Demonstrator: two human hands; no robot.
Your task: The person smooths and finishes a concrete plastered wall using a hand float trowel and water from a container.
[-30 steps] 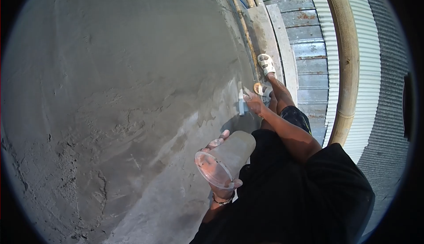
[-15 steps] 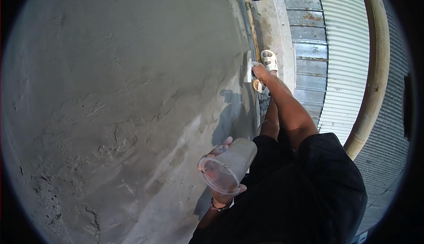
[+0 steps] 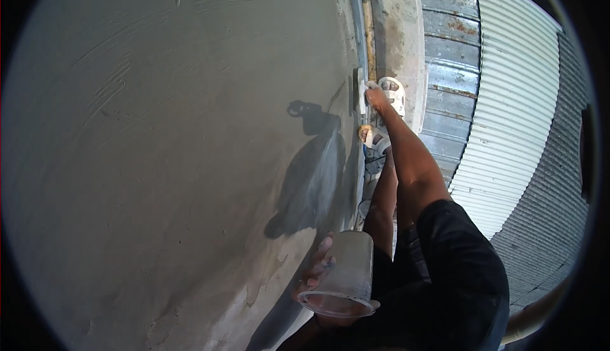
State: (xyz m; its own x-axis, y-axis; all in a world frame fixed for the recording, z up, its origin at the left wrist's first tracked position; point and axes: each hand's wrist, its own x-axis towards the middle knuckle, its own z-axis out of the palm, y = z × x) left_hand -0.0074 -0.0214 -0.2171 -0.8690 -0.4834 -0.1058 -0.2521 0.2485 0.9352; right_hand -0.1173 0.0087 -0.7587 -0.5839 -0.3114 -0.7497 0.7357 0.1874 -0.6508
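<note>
My left hand [image 3: 316,265] is wrapped round a clear plastic tub [image 3: 349,265], fingers along one side and the thumb near its rim. Grey smears cloud the tub's wall, and its open end faces the bottom of the view. Up near the feet, my right hand [image 3: 375,97] grips a plastering trowel [image 3: 358,90] by its pale handle, with the blade edge-on to the camera, right at the wall. Wet-looking grey plaster [image 3: 190,128] covers this wall, smooth in large parts, with curved streaks higher in the view and a paler patch low down.
Sandaled feet [image 3: 393,94] stand on a narrow concrete ledge [image 3: 399,33] along the wall's base. A bamboo pole [image 3: 368,27] and pipes run beside it. Beyond lie metal sheets [image 3: 448,90] and corrugated roofing [image 3: 515,103]. Another bamboo pole [image 3: 534,319] crosses the lower right.
The view has swung, bringing a smoother stretch of wall into sight. The tub sits lower and more upright in view. The trowel stays at the wall, now seen more edge-on.
</note>
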